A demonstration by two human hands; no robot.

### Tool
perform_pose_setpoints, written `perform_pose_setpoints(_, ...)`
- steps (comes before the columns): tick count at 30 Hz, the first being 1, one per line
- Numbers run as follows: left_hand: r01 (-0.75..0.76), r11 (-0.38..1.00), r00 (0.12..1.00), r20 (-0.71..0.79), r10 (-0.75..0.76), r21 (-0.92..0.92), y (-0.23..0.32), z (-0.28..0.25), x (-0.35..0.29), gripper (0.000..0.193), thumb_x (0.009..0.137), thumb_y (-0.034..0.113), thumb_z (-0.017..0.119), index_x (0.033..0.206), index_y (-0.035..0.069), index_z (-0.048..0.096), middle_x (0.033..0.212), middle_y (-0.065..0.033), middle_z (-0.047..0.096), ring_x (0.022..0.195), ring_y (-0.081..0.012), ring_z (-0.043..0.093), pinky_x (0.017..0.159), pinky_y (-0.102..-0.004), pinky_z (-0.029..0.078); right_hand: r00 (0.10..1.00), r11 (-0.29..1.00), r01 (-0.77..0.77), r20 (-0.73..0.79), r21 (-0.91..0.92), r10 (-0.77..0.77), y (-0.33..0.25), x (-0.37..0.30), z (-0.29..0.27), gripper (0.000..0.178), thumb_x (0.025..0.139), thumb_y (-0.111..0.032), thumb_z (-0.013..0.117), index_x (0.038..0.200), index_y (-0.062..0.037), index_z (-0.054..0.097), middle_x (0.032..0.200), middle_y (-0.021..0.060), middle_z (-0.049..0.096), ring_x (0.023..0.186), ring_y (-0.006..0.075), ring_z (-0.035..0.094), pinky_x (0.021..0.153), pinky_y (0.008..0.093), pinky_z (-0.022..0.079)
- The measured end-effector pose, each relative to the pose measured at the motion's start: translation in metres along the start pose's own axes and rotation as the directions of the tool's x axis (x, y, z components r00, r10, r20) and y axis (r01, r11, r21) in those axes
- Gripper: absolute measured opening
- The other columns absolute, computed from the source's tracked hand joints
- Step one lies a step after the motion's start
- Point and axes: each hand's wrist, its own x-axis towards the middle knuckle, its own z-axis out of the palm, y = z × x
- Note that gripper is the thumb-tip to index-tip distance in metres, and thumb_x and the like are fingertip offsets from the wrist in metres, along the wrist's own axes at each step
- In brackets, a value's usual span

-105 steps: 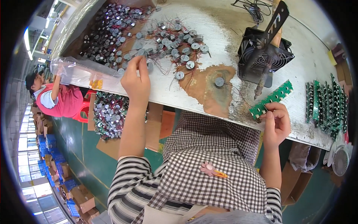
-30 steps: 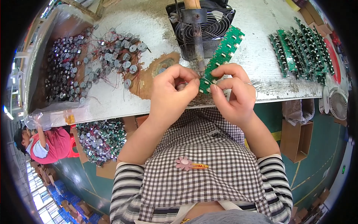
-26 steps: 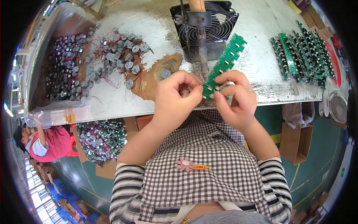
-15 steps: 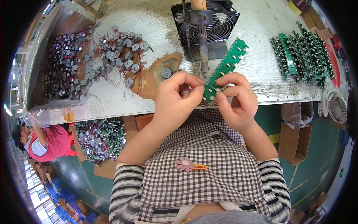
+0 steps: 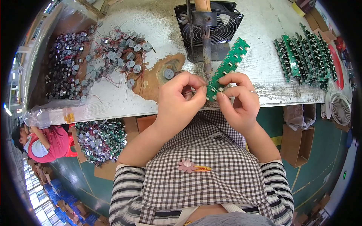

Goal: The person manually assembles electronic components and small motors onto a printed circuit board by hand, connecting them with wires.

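Note:
A long green circuit board [image 5: 231, 60] with small white connectors slants away from me over the bench edge. My right hand [image 5: 241, 101] is closed on its near end, thumb and fingers pinching there. Beside that end, my left hand [image 5: 177, 96] is closed, thumb against forefinger, on a thin wire running toward the board. The wire tips are too small to make out. Just beyond my left knuckles lies a small round grey motor [image 5: 168, 74]. An upright soldering iron [image 5: 207, 49] points down, its tip just above the board's near end.
Behind the iron stands a black fan [image 5: 222, 28]. Loose motors with red wires [image 5: 124, 52] lie to the left, beside a box of motors [image 5: 68, 64]. Stacked circuit boards [image 5: 305, 56] stand at right. Below the bench are motors with boards [image 5: 101, 141] and a carton [image 5: 298, 145]. A person [image 5: 49, 143] sits at far left.
The near end of the circuit board and my right fingertips have shifted very slightly left, closer to my left fingertips. Both hands keep their grip.

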Motion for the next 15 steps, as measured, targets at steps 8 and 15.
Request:
perform_pose_setpoints(8,0.003,1.0,1.0,0.029,-0.003,-0.005,-0.0005,-0.0023,-0.0021,0.008,0.077,0.002,0.066,0.077,0.001,0.059,0.081,-0.0007,0.064,0.056,-0.0002,0.043,0.048,-0.0174,0.035,1.0,0.995,-0.026,0.01,0.096,0.025,-0.0054,-0.0027,-0.0027,0.014,0.072,0.008,0.065,0.075,0.0016,0.054,0.093,0.0187,0.061,0.069,0.0197,0.059,0.057,0.0262,0.047)
perform_pose_setpoints(15,0.098,0.995,0.994,0.038,-0.099,0.027,0.0018,-0.0029,-0.0001,0.006,0.083,0.0,0.064,0.086,0.0,0.058,0.088,-0.0036,0.063,0.07,-0.0034,0.052,0.06,-0.0167,0.041,0.997,0.995,-0.075,0.001,0.064,0.075,-0.0042,-0.0037,0.0023,0.012,0.074,0.008,0.065,0.076,0.0028,0.055,0.093,0.0176,0.061,0.063,0.0148,0.058,0.054,0.0246,0.046)
